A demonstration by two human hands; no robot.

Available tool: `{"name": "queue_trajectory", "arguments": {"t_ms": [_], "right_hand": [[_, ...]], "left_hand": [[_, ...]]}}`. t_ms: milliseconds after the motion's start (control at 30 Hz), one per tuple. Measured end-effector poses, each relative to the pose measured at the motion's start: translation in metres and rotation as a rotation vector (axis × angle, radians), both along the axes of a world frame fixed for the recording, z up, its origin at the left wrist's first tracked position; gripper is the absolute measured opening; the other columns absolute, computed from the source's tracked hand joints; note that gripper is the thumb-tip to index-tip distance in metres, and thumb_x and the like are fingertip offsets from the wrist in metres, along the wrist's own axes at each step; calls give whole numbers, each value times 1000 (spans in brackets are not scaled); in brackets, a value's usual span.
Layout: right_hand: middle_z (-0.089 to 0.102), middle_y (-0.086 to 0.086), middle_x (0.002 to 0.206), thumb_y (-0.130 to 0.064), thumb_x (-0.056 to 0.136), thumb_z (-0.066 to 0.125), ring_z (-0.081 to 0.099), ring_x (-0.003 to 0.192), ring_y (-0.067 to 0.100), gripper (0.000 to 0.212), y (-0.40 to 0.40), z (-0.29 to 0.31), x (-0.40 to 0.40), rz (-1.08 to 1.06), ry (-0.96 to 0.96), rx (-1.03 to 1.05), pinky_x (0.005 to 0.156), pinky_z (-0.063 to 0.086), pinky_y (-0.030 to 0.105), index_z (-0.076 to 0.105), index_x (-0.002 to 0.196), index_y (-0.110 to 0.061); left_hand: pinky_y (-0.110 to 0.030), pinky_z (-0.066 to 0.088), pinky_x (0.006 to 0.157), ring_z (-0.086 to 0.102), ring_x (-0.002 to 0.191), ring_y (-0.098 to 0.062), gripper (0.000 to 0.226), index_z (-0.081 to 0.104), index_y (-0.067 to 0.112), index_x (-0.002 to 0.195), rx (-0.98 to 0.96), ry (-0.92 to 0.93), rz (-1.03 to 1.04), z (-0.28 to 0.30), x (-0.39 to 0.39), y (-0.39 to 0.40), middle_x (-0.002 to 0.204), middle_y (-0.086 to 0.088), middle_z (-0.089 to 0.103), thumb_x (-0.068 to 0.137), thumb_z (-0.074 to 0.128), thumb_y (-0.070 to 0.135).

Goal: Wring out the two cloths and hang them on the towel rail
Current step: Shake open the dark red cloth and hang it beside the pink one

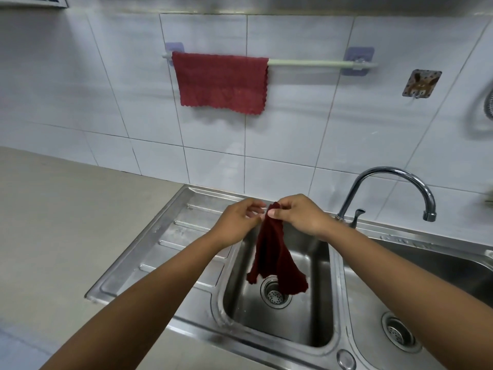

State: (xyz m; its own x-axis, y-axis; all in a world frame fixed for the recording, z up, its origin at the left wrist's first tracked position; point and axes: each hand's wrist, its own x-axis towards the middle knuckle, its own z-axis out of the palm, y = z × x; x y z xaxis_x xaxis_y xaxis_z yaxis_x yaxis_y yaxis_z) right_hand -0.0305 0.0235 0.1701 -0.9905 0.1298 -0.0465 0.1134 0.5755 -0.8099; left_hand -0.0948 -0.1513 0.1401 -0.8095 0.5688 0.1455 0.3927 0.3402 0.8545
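One red cloth (pixel 222 82) hangs spread over the left half of the pale towel rail (pixel 320 64) on the tiled wall. A second, darker red cloth (pixel 274 259) dangles crumpled above the small sink basin (pixel 314 311). My right hand (pixel 298 216) pinches its top edge between thumb and fingers. My left hand (pixel 240 220) is right beside it at the same top edge, fingertips touching the cloth. The cloth's lower end hangs just over the drain (pixel 276 296).
A chrome tap (pixel 394 188) arches over the divide between the small basin and a larger basin (pixel 440 279) on the right. The ribbed steel draining board (pixel 173 241) lies left of the basin. Beige counter (pixel 66 222) extends left. A patterned wall hook (pixel 421 84) sits right of the rail.
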Motion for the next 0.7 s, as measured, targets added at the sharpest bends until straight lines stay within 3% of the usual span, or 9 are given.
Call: {"name": "queue_trajectory", "arguments": {"t_ms": [67, 200, 333, 433, 567, 700], "right_hand": [[75, 13, 89, -21, 86, 71, 64, 82, 15, 10, -1, -1, 4, 15, -27, -26, 92, 51, 43, 74, 79, -13], [74, 2, 89, -8, 86, 69, 66, 87, 14, 9, 5, 2, 17, 30, -79, -98, 91, 48, 29, 75, 89, -14], [69, 7, 86, 0, 80, 72, 62, 82, 16, 13, 4, -8, 26, -48, -66, -185, 85, 49, 28, 70, 91, -8], [66, 4, 79, 2, 79, 72, 61, 73, 12, 17, -1, -17, 30, -119, -30, -252, 71, 48, 17, 65, 83, -13], [61, -1, 73, -3, 79, 74, 58, 58, -2, 16, -9, -32, 34, -133, -31, -275, 60, 44, 10, 63, 85, -11], [59, -7, 76, -31, 70, 84, 54, 69, 9, 33, -22, -52, 37, -203, -83, -144, 64, 42, 26, 60, 85, -14]], "left_hand": [[-3, 44, 69, 62, 86, -5, 24, 66, 21, 113, -6, 1, -43, 4, 3, 3, 100, 8, 69, 90, 63, 14], [-15, 47, 75, 62, 86, -10, 12, 69, 17, 100, -26, -41, -33, 3, 7, 7, 92, 2, 68, 88, 66, 16], [-7, 42, 63, 56, 73, -7, 5, 66, 16, 89, -22, -19, 1, 6, 15, 15, 81, 5, 63, 85, 65, 14], [-5, 39, 58, 53, 66, -3, 4, 63, 16, 86, -42, 42, -25, 11, 21, 21, 76, 7, 61, 84, 65, 13], [-18, 41, 62, 53, 66, -7, 6, 60, 18, 84, -39, 94, -6, 17, 23, 23, 74, 5, 60, 84, 65, 15], [-20, 34, 49, 45, 48, -4, 12, 57, 14, 81, -27, 88, 68, 28, 21, 20, 54, 11, 53, 84, 66, 21]]}}
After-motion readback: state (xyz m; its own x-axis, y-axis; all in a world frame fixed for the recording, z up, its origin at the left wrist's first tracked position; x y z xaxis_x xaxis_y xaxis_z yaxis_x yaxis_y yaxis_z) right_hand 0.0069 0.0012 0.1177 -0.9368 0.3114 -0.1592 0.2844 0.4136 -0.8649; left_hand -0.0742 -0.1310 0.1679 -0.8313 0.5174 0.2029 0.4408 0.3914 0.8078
